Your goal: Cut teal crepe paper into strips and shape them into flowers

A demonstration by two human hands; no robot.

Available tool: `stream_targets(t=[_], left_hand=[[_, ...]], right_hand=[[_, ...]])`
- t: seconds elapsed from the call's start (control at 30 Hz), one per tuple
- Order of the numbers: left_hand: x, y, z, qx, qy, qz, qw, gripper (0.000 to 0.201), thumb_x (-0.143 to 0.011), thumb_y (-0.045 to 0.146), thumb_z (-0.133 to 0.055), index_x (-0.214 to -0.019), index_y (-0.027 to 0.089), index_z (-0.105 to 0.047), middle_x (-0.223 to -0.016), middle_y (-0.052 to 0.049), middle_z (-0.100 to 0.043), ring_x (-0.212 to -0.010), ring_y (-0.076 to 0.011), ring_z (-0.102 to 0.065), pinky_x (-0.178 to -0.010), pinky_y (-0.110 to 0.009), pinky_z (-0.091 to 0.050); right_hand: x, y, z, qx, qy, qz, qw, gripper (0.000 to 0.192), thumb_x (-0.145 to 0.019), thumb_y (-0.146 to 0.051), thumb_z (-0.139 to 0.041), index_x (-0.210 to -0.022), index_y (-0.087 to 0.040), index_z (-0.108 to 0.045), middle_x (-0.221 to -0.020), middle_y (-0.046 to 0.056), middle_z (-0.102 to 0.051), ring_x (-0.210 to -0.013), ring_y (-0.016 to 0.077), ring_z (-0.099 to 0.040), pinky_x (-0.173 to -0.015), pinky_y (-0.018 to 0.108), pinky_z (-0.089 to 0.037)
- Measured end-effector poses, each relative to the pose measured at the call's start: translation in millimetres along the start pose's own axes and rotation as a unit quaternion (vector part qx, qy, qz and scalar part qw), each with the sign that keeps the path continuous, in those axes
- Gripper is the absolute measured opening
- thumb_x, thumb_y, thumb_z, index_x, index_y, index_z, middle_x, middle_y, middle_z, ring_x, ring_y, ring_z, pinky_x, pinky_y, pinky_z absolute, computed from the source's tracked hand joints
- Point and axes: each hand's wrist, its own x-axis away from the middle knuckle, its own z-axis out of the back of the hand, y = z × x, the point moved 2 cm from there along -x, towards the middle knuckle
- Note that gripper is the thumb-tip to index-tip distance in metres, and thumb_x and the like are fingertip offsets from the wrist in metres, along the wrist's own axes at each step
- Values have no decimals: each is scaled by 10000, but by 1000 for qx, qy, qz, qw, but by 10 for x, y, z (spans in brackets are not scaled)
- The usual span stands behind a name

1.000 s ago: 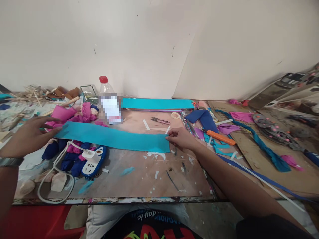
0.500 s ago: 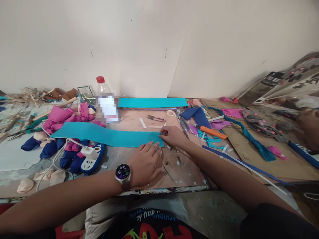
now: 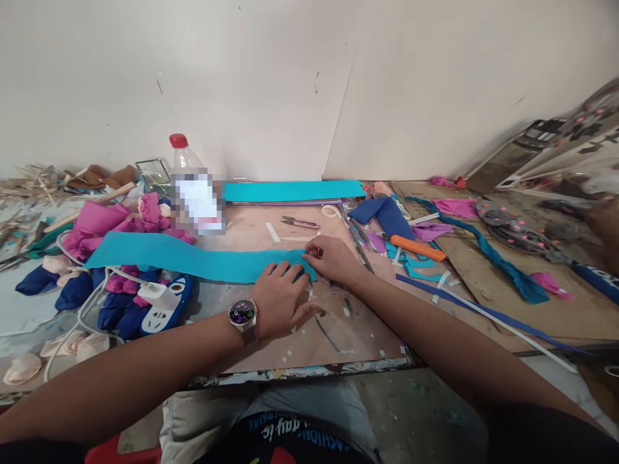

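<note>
A long turquoise strip (image 3: 193,259), which looks like fabric or crepe paper, runs across the worktable in front of me. Its left part rests over pink and blue bundles. My left hand (image 3: 281,299), with a watch on the wrist, presses flat near the strip's right end, fingers apart and thumb stretched out. At that end, my right hand (image 3: 331,259) pinches the strip's edge between thumb and fingertips. Small thread snips (image 3: 300,223) lie just beyond my hands, beside a white paper slip (image 3: 273,232).
Another turquoise strip (image 3: 294,191) lies along the wall. A power strip (image 3: 167,309) with a white plug, a bottle (image 3: 184,154) and a blurred phone (image 3: 199,201) stand left. An orange cutter (image 3: 417,247), scraps and a tape roll (image 3: 330,211) lie right. A person's hand shows far right.
My left hand has slid slightly up onto the strip, and its thumb has spread outward. My right hand keeps its pinch at the strip's end. The whole view has shifted a little.
</note>
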Motion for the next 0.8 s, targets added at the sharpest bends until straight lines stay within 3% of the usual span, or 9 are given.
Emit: stream_targets(t=[0.23, 0.8], left_hand=[[16, -99, -165, 32, 9, 33, 999, 598, -967, 621, -406, -1393, 225, -543, -1562, -134, -442, -1484, -371, -316, -1183, -584, -284], [-5, -102, -154, 42, 10, 67, 997, 609, -954, 652, -406, -1400, 260, -540, -1610, -143, -384, -1499, -366, -311, -1198, -615, -245]], right_hand=[[-3, 6, -16, -34, -5, 18, 999, 35, -825, -206, -713, -833, -173, -724, -754, 16, -667, -673, 135, -587, -624, 241, -415], [4, -14, -46, -38, -28, 61, 997, 85, -865, -224, -706, -899, -194, -778, -776, 30, -671, -727, 149, -617, -694, 254, -461]])
